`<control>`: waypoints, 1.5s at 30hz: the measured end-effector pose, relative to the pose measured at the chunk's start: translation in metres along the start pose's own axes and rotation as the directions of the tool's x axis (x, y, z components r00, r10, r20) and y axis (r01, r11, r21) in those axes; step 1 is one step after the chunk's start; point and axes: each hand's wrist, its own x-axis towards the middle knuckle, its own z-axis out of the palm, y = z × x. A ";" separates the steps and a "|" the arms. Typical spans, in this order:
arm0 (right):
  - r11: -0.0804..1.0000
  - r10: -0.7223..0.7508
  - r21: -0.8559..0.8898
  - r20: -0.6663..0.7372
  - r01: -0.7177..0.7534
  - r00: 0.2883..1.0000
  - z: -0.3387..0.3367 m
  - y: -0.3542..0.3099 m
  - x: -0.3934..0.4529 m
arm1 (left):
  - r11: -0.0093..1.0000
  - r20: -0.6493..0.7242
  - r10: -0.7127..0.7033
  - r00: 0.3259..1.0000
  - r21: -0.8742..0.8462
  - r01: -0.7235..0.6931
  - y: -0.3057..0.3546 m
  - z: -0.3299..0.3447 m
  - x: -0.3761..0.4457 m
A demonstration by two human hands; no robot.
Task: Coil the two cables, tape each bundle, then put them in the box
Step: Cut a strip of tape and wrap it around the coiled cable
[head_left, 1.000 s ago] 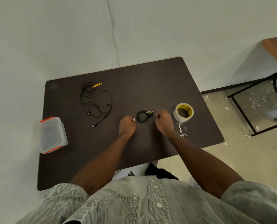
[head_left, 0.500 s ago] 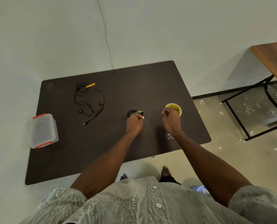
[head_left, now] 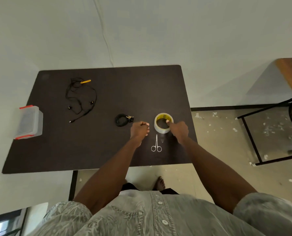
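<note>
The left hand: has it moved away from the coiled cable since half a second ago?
Yes. The left hand was on the coiled cable; now it sits apart, to the cable's right, nearer the tape roll and scissors.

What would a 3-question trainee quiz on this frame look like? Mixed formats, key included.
1. True or false: the earphone cable at the table's far left is already coiled.
2. Which thing does the right hand grip? A) scissors B) tape roll C) box
3. Fill in: the coiled cable lies just to the ___ of the left hand.

Key
1. False: it lies loose and spread out.
2. B: the thumb is hooked into the roll's core.
3. Left: close by, and the hand does not hold it.
</note>
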 end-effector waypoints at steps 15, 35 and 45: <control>0.994 -0.093 0.047 -0.026 0.094 0.995 0.002 -0.006 0.006 | 0.987 -0.052 -0.051 0.997 -0.154 0.042 0.017 -0.006 0.004; 0.872 -0.473 0.038 -0.185 0.487 0.861 0.019 -0.025 -0.039 | 0.911 0.278 -0.115 0.954 -0.354 0.213 0.057 -0.048 0.013; 0.883 -0.451 0.044 -0.197 0.467 0.871 0.027 -0.027 -0.043 | 0.919 0.298 -0.144 0.944 -0.312 0.239 0.057 -0.054 0.012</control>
